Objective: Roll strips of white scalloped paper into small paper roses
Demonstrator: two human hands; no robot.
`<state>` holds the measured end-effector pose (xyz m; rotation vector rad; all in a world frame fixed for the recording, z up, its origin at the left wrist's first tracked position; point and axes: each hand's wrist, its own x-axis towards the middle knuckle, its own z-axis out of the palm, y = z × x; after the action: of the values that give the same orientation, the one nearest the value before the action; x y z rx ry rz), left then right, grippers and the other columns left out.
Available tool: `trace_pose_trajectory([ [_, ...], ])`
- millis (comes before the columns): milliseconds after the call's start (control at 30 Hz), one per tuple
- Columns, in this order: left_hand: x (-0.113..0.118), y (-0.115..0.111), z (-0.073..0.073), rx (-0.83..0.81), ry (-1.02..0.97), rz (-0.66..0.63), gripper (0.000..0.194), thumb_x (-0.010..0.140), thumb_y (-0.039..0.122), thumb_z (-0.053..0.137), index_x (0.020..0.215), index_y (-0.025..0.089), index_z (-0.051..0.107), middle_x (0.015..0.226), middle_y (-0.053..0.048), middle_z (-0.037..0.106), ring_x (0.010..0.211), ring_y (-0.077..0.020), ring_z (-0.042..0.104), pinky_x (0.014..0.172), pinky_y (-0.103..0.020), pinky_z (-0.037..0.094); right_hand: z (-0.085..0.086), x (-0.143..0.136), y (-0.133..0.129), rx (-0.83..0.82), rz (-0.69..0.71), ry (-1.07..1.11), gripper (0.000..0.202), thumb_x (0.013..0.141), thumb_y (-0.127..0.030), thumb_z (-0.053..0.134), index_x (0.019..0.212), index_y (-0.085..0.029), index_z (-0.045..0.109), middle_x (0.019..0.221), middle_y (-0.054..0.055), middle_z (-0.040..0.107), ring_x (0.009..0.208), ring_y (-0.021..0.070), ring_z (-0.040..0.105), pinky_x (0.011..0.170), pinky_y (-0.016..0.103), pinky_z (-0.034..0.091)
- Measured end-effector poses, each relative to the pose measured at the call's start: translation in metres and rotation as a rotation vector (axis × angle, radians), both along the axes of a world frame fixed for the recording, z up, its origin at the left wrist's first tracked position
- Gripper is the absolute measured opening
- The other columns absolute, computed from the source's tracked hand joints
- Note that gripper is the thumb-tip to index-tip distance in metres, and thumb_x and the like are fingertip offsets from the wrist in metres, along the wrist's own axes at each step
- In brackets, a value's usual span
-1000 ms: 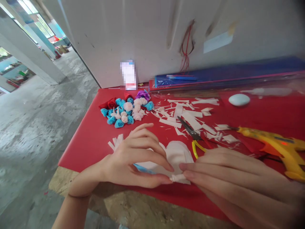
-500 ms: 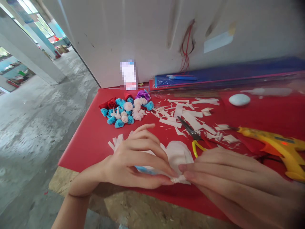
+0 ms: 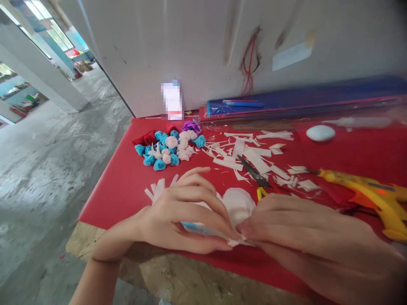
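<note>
A small white paper piece [image 3: 237, 242] is pinched between the fingertips of both hands at the near edge of the red table [image 3: 121, 186]. The left hand [image 3: 178, 216] is curled, its thumb and forefinger narrowed onto the paper's left end — the remaining fingers are spread loosely above. The right hand [image 3: 302, 228] is closed on the right end, fingers held close together. The paper's long axis cannot be told for certain; it appears to run left to right. Just behind it a white paper sheet [image 3: 238, 203] is laid flat. Scissors [image 3: 254, 174] are seen among white scraps [image 3: 251, 154] — a glue gun [image 3: 369, 192] lies to the right.
</note>
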<state>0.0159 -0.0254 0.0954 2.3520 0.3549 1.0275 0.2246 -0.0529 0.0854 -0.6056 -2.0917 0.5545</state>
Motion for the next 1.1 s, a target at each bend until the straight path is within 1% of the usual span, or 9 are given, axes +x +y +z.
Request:
trace_pose_trajectory([
  [100, 0.0, 0.0, 0.001, 0.017, 0.008, 0.022, 0.005, 0.077, 0.019, 0.069, 0.077, 0.014, 0.067, 0.073, -0.003, 0.07, 0.073, -0.0121, 0.057, 0.089, -0.03, 0.045, -0.003, 0.0, 0.0, 0.011, -0.032, 0.073, 0.022, 0.086, -0.005, 0.049, 0.088, -0.021, 0.064, 0.07, 0.0, 0.072, 0.063, 0.0072, 0.067, 0.063, 0.014, 0.055],
  [133, 0.0, -0.001, 0.001, 0.024, 0.012, 0.031, 0.005, 0.077, 0.02, 0.068, 0.076, 0.015, 0.067, 0.072, -0.002, 0.069, 0.073, -0.0123, 0.057, 0.091, -0.032, 0.044, -0.002, 0.001, 0.0, 0.013, -0.026, 0.038, 0.022, 0.084, -0.003, 0.051, 0.086, -0.02, 0.065, 0.069, 0.0, 0.072, 0.063, 0.0074, 0.067, 0.059, 0.013, 0.055],
  [200, -0.001, -0.001, 0.001, 0.027, 0.021, 0.045, 0.006, 0.076, 0.021, 0.069, 0.074, 0.016, 0.067, 0.071, -0.001, 0.069, 0.072, -0.0124, 0.057, 0.09, -0.033, 0.044, 0.0, 0.001, 0.001, 0.017, 0.028, -0.037, 0.024, 0.082, 0.0, 0.052, 0.086, -0.019, 0.066, 0.069, 0.001, 0.072, 0.062, 0.0078, 0.067, 0.057, 0.012, 0.054],
  [267, -0.001, -0.002, 0.001, 0.019, 0.029, 0.056, 0.008, 0.074, 0.022, 0.071, 0.073, 0.015, 0.066, 0.071, -0.001, 0.069, 0.071, -0.0125, 0.056, 0.085, -0.032, 0.046, 0.001, 0.002, 0.001, 0.022, 0.031, -0.046, 0.024, 0.082, 0.0, 0.051, 0.086, -0.019, 0.066, 0.069, 0.001, 0.072, 0.063, 0.0078, 0.068, 0.059, 0.012, 0.055],
  [367, 0.0, -0.002, 0.001, 0.003, 0.03, 0.068, 0.01, 0.073, 0.023, 0.072, 0.072, 0.015, 0.065, 0.071, -0.002, 0.069, 0.07, -0.0128, 0.056, 0.08, -0.031, 0.047, 0.001, 0.002, 0.001, 0.018, -0.023, 0.013, 0.023, 0.083, -0.003, 0.051, 0.086, -0.02, 0.065, 0.07, 0.0, 0.072, 0.065, 0.0072, 0.068, 0.063, 0.012, 0.054],
  [633, 0.001, -0.001, 0.003, -0.02, 0.03, 0.05, 0.008, 0.078, 0.023, 0.067, 0.075, 0.016, 0.066, 0.072, -0.002, 0.07, 0.071, -0.0122, 0.058, 0.089, -0.034, 0.044, 0.005, -0.001, 0.0, 0.013, -0.032, -0.016, 0.022, 0.078, -0.003, 0.053, 0.079, -0.02, 0.067, 0.068, -0.002, 0.073, 0.06, 0.0065, 0.068, 0.061, 0.007, 0.053],
  [733, 0.0, -0.001, 0.003, -0.076, 0.032, 0.026, 0.007, 0.078, 0.021, 0.067, 0.074, 0.015, 0.067, 0.073, -0.003, 0.07, 0.071, -0.0119, 0.058, 0.092, -0.034, 0.043, 0.004, -0.003, 0.0, -0.018, -0.052, 0.002, 0.021, 0.077, -0.003, 0.054, 0.075, -0.019, 0.067, 0.064, -0.002, 0.071, 0.057, 0.0057, 0.066, 0.057, 0.006, 0.052],
  [933, 0.002, 0.001, 0.001, -0.281, 0.024, -0.066, 0.011, 0.079, 0.022, 0.066, 0.074, 0.012, 0.067, 0.074, -0.006, 0.069, 0.072, -0.012, 0.057, 0.082, -0.029, 0.047, 0.002, -0.006, 0.0, -0.09, -0.041, 0.055, 0.02, 0.073, -0.001, 0.057, 0.071, -0.017, 0.068, 0.063, -0.002, 0.071, 0.057, 0.0056, 0.066, 0.057, 0.006, 0.052],
  [1100, 0.002, 0.004, -0.002, -0.317, 0.004, -0.077, 0.012, 0.079, 0.021, 0.065, 0.072, 0.012, 0.066, 0.071, -0.006, 0.069, 0.07, -0.0117, 0.056, 0.082, -0.03, 0.047, 0.001, -0.008, -0.002, -0.08, -0.105, 0.112, 0.019, 0.073, -0.003, 0.059, 0.069, -0.019, 0.066, 0.06, -0.004, 0.071, 0.054, 0.0063, 0.065, 0.058, 0.01, 0.052],
])
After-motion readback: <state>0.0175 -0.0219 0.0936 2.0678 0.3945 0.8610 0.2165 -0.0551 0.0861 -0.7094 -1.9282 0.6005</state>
